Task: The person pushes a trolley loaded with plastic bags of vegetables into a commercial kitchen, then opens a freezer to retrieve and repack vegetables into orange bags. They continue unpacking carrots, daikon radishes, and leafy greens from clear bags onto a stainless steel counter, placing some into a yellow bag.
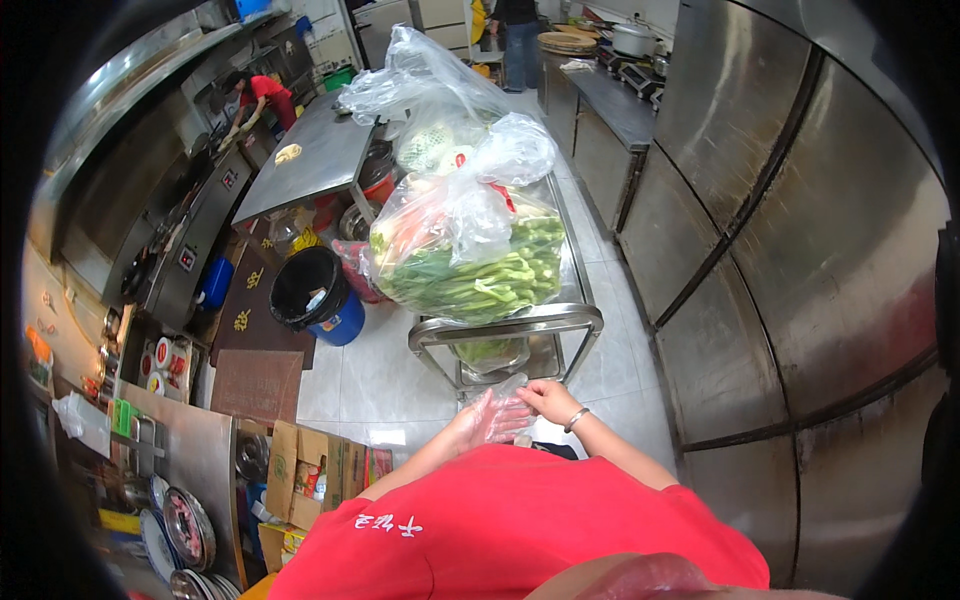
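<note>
My left hand [491, 418] is in front of my chest, palm up with its fingers apart, and thin clear plastic lies over it like a disposable glove. My right hand [553, 402], with a metal bangle at the wrist, pinches the clear plastic glove [512, 385] beside the left fingers. Just beyond both hands stands a stainless steel trolley [517, 321]. A large clear plastic bag of green leafy vegetables [480, 281], knotted at the top, fills its upper shelf. Another bag of greens [491, 352] sits on the lower shelf.
Left of the trolley stand a blue bin with a black liner [337, 319] and a steel table [311, 161]. Steel cabinets [810, 187] line the right side. Open cardboard boxes [300, 472] are near my left elbow. A person in red [262, 94] bends over the far-left counter; another person [520, 45] stands behind.
</note>
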Demonstrator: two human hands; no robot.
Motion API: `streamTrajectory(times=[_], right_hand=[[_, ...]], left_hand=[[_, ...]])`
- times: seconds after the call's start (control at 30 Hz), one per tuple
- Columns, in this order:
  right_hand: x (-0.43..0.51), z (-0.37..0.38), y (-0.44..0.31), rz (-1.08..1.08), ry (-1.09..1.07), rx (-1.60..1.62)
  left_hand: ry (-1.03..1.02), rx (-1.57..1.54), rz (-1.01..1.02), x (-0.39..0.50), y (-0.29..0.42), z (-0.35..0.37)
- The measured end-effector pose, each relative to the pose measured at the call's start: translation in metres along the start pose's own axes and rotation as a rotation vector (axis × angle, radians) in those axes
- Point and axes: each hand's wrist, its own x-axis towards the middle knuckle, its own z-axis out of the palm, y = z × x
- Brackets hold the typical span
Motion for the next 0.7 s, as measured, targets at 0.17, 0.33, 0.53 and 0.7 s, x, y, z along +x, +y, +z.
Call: streamTrajectory(times=[0.17,0.33,0.53,0.7], right_hand=[[-0.001,-0.012,0.019,-0.018,0.234,-0.149],[-0.003,-0.031,0.026,0.085,0.345,0.046],[-0.028,-0.016,0.02,0.199,0.213,0.513],[-0.039,-0.002,0.03,0.072,0.247,0.148]], left_hand=[[-0.12,0.104,-0.033,0.011,0.003,0.014],[-0.102,0.142,0.029,0.011,0.009,0.031],[-0.006,0.021,0.08,0.016,0.009,0.033],[0.025,-0.016,0.019,0.017,-0.001,0.028]])
